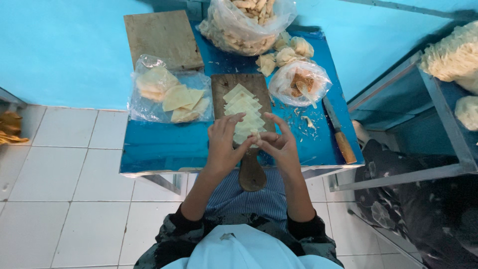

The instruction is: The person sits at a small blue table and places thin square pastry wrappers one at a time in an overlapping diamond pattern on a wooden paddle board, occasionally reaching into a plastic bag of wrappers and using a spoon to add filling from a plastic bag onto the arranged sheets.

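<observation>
Left hand [222,144] and right hand [283,145] pinch one dough wrapper [254,135] between closed fingertips, just beyond which the wrapper stack [244,110] lies on the paddle board [249,172]; apparently thin, soft, tearable, best gripped at its edges.

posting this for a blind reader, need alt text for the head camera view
Seen from above, a person's left hand and right hand pinch a small dough piece over a wooden paddle board lined with square dough wrappers, on a small blue table. Around it lie a bag of wrappers, a bag of filling, a knife and a large bag of folded pieces.
</observation>
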The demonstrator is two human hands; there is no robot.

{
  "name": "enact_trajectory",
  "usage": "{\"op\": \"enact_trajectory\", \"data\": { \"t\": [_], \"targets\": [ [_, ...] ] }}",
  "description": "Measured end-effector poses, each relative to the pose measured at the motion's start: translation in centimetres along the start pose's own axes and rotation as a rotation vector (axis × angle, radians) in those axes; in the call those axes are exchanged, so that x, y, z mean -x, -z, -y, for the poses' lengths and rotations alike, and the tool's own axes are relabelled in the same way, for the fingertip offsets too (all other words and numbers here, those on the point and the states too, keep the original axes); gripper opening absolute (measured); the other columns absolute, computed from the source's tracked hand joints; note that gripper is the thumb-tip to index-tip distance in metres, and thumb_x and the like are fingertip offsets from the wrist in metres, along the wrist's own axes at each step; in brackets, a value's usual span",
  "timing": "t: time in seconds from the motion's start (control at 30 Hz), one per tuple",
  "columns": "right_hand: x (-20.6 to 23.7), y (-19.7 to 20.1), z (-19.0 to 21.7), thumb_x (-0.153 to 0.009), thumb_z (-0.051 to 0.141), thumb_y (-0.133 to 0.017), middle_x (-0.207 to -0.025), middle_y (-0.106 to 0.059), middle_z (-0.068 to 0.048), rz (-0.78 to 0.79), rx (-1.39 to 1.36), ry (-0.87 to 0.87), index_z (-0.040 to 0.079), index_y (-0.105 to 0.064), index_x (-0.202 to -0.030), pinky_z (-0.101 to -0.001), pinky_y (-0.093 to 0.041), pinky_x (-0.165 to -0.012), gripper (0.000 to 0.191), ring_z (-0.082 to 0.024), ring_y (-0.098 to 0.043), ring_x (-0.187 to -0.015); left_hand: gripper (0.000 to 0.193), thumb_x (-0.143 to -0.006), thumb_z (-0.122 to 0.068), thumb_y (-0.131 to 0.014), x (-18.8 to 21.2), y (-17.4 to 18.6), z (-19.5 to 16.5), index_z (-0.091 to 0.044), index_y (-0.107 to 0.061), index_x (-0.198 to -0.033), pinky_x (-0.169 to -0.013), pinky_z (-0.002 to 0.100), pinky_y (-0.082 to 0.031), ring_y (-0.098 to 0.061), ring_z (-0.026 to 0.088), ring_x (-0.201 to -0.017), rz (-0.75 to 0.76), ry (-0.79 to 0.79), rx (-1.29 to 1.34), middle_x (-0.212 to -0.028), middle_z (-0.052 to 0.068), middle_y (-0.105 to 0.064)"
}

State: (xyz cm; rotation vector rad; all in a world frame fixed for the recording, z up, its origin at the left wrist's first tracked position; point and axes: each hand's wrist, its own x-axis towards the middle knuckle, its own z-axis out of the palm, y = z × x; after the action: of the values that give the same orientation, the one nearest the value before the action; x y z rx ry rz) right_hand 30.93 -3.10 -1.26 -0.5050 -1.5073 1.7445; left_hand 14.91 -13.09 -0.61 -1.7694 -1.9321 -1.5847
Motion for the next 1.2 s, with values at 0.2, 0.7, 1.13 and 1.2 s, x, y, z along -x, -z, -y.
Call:
{"op": "enact_trajectory", "data": {
  "t": [0.2, 0.7, 1.13, 1.2],
  "targets": [
    [0.9, -1.6, 0.4, -0.1, -0.007, -0.068, -0.141, -0.05, -0.025, -0.427, 0.425, 0.747, 0.002, -0.031, -0.153, -0.0412, -0.056, -0.102, 0.065, -0.027, -0.068, -0.11, 0.051, -0.096, -0.026, -0.071, 0.4, 0.3, 1.5, -0.006, -0.054, -0.14, -0.103, 0.045, -0.039, -0.059, 0.032, -0.116, -0.129, 0.009, 0.116, -0.124, 0.014, -0.062],
    [-16.3, 1.2, 10.7, -0.094, -0.01, -0.072, -0.125, -0.072, -0.014, -0.388, 1.118, 0.93, 0.006, -0.052, -0.14, -0.0426, -0.05, -0.104, 0.052, -0.033, -0.07, -0.116, 0.043, -0.098, -0.024, -0.066, 0.9, 0.2, 1.9, -0.006, -0.056, -0.136, -0.106, 0.047, -0.037, -0.057, 0.032, -0.121, -0.114, 0.037, 0.038, -0.126, 0.013, -0.062],
    [-14.2, 17.0, 2.6, -0.067, 0.018, -0.091, -0.087, -0.075, -0.01, -0.298, 1.412, 0.067, 0.009, -0.069, -0.1, -0.0444, -0.054, -0.07, 0.04, -0.031, -0.072, -0.082, 0.042, -0.098, -0.028, -0.068, 1.1, -0.3, 1.8, -0.006, -0.059, -0.133, -0.105, 0.048, -0.035, -0.055, 0.033, -0.122, -0.061, 0.024, -0.081, -0.127, 0.014, -0.061],
    [-14.2, 17.1, 1.7, -0.069, 0.017, -0.089, -0.085, -0.075, -0.01, -0.32, 1.407, 0.105, 0.009, -0.068, -0.101, -0.0441, -0.055, -0.07, 0.039, -0.031, -0.072, -0.081, 0.042, -0.099, -0.028, -0.067, 1.1, -0.3, 1.9, -0.006, -0.059, -0.134, -0.105, 0.049, -0.035, -0.055, 0.033, -0.123, -0.06, 0.01, -0.084, -0.128, 0.014, -0.06]
  ]
}}
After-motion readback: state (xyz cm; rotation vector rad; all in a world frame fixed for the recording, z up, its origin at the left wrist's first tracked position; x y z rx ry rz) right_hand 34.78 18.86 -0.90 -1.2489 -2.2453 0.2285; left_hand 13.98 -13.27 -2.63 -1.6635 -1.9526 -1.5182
